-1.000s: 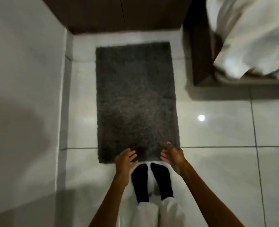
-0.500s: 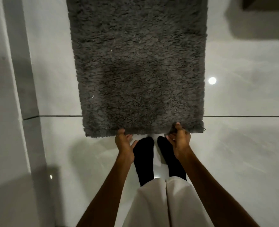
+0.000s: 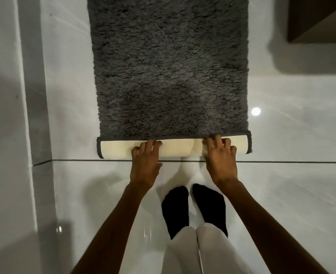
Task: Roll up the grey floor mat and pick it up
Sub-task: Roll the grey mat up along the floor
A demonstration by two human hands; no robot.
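Note:
The grey shaggy floor mat (image 3: 169, 66) lies flat on the white tiles, running away from me past the top of the view. Its near end is turned over into a low roll (image 3: 115, 148) that shows a cream underside with a dark border. My left hand (image 3: 143, 161) lies palm down on the left half of the roll, fingers curled over its top. My right hand (image 3: 220, 157) presses on the right half in the same way. Both hands touch the roll, and the mat's far end is out of view.
My feet in black socks (image 3: 194, 206) stand together just behind the roll. A white wall with a grey skirting strip (image 3: 35, 95) runs along the left, close to the mat. A dark wooden furniture base (image 3: 319, 22) stands at the upper right. Glossy tiles (image 3: 291, 175) extend to the right.
The mat's near edge, pinched flat on the floor half a second ago, is now folded over into a first roll with the cream backing up. Both hands moved forward onto it.

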